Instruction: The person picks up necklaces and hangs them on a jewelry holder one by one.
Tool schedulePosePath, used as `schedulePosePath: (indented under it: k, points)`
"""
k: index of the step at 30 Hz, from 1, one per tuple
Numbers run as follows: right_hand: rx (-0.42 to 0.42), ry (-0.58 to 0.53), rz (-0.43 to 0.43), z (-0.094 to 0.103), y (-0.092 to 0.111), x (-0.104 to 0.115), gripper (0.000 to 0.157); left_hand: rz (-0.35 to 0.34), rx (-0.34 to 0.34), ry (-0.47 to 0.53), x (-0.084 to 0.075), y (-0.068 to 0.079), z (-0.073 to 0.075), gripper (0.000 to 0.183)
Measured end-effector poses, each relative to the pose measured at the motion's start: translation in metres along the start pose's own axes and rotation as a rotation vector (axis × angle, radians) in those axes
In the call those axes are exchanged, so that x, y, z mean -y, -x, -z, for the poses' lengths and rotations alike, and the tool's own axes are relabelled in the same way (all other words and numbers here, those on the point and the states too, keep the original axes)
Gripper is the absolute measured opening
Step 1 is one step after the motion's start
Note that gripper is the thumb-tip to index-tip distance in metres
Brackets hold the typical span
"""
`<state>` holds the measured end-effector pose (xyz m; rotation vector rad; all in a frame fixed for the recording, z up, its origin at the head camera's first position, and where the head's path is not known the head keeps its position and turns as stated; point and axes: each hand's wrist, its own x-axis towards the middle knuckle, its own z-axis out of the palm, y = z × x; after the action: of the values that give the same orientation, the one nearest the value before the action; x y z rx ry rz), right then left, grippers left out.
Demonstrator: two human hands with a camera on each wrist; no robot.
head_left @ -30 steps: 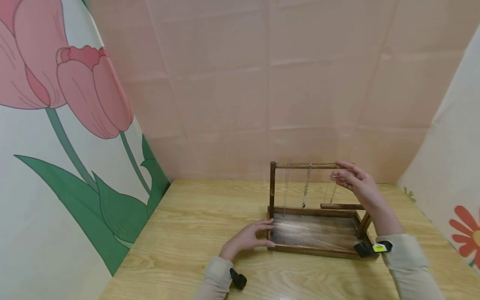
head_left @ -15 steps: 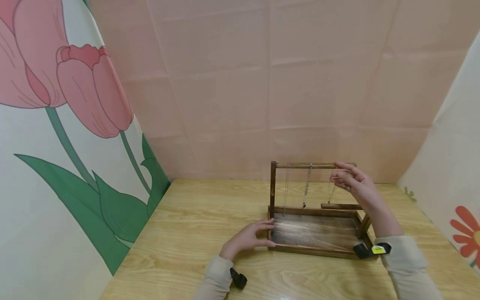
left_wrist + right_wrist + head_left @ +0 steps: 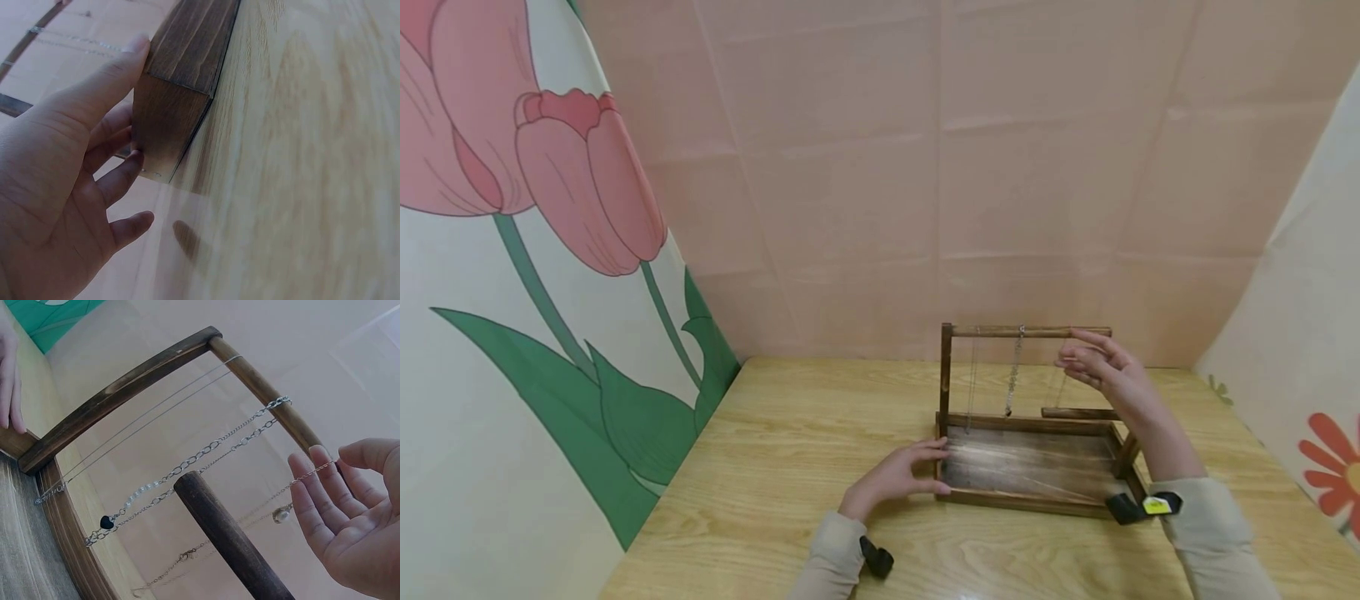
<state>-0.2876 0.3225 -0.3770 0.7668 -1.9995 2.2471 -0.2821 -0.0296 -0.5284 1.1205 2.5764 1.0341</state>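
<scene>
A brown wooden jewelry stand [image 3: 1033,503] has a tray base, a tall upper bar [image 3: 1052,332] and a shorter lower bar [image 3: 1078,413]. My left hand [image 3: 891,477] rests on the tray's left end, thumb and fingertips spread along it. At the upper bar's right part, my right hand [image 3: 1108,367] pinches a thin chain necklace [image 3: 275,499], which runs across its fingers in the right wrist view. A round pearl-like pendant [image 3: 282,514] hangs near those fingers. Left of this hand, a chunky silver necklace [image 3: 200,453] with a black heart and a finer chain [image 3: 150,419] hang from the upper bar.
The stand sits on a light wood-grain table [image 3: 790,417]. Behind it rises a creased pink backdrop [image 3: 850,208]; a tulip-printed panel [image 3: 572,183] stands at left and a flower-printed one [image 3: 1322,333] at right. Black wrist cameras are strapped at both sleeves.
My right hand has come slightly down from the upper bar, showing more of the bar's right end. The thin necklace shifts with it. My left hand stays put.
</scene>
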Motion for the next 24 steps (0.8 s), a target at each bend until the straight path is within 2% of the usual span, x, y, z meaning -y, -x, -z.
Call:
schedulePosePath:
  k: [14, 24]
  points:
    - [0.023, 0.024, 0.025, 0.005, 0.006, -0.009, 0.037, -0.004, -0.003, -0.010, -0.002, 0.000, 0.001, 0.066]
    - [0.037, 0.046, 0.034, 0.009, 0.010, -0.016, 0.038, 0.003, -0.009, 0.004, -0.002, 0.000, 0.001, 0.066]
